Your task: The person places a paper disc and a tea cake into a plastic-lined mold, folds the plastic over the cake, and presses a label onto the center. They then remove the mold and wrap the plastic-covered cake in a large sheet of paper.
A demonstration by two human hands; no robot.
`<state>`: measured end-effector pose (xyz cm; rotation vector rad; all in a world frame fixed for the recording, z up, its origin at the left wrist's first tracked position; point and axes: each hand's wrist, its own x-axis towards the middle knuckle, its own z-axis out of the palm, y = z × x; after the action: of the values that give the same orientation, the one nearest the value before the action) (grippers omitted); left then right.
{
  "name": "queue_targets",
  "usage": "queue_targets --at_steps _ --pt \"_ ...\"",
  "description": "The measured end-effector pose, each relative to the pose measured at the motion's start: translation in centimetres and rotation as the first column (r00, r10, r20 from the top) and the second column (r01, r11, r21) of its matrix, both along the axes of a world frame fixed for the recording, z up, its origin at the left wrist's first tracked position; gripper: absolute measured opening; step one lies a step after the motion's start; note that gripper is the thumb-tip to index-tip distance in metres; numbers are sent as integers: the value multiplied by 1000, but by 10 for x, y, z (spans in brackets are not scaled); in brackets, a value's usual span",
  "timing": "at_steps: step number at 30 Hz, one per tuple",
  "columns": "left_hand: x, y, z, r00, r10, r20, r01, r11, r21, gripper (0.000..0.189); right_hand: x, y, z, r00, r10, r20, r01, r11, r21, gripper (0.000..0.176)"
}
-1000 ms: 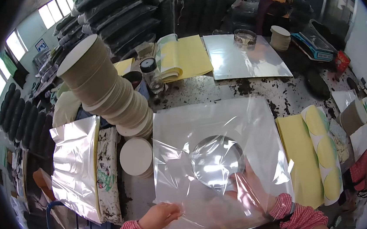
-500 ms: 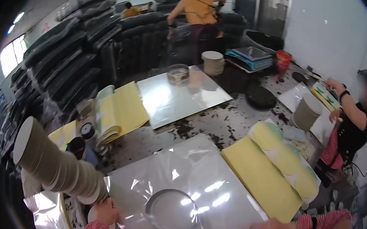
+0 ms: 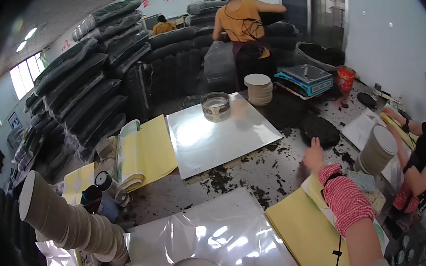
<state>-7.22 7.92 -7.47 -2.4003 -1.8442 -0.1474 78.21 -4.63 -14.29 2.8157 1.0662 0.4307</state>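
- Right hand (image 3: 314, 155): fingers extended and close together, nothing visible in the grasp; fingertips at the near edge of a dark, round, matt slab (image 3: 321, 131). Whether they press on it cannot be told.
- Sleeve (image 3: 348, 197): red-and-white checked cloth, gathered and wrinkled, with a dark band near the wrist.
- Left hand: not clearly made out at the lower left; its grip cannot be told.
- Clear film (image 3: 196, 230): glossy, creased, with sharp highlights, spread at the near side of the tabletop (image 3: 250, 180).
- Near ring (image 3: 194, 259): thin-rimmed and circular, at the film, partly cut off by the bottom of the view.
- Yellow sheets (image 3: 302, 226): flat, matt, just right of the film, partly behind the forearm.
- Tall disc stack (image 3: 74, 221): pale grey-beige rounds, leaning, left of the film.
- Far sheet (image 3: 214, 143): smooth and reflective, bearing a short see-through ring (image 3: 216, 107).
- Tabletop surface: grey, scattered with dark crumbs and flakes.
- Change noted: the right hand, earlier low by the film's near right side, has crossed forward to the slab. The left hand was plainly seen beside the tall disc stack. The orange-topped person (image 3: 244, 24) now has one arm stretched out to the right of the view.
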Motion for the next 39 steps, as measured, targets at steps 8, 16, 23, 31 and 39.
queue_targets --at_steps 8,16,23,31,39 --pt "-6 -33 18 998 66 -18 -69 971 -227 63 56 -2 -7 990 -139 25 135 985 109 45" --pt "75 -59 57 806 -553 208 474 816 332 26 -67 -74 110 961 189 201 -258 360 897 28" --pt "160 -87 20 524 -814 252 850 517 -100 66 -229 -43 106 254 894 -369 681 106 725 34" --pt "209 -50 -35 528 -843 100 834 492 -251 80 -358 -8 122 -189 907 -377 731 386 563 35" --pt "209 -41 -26 628 -777 49 700 536 -472 73 -434 -47 143 316 922 -226 -187 294 937 37"
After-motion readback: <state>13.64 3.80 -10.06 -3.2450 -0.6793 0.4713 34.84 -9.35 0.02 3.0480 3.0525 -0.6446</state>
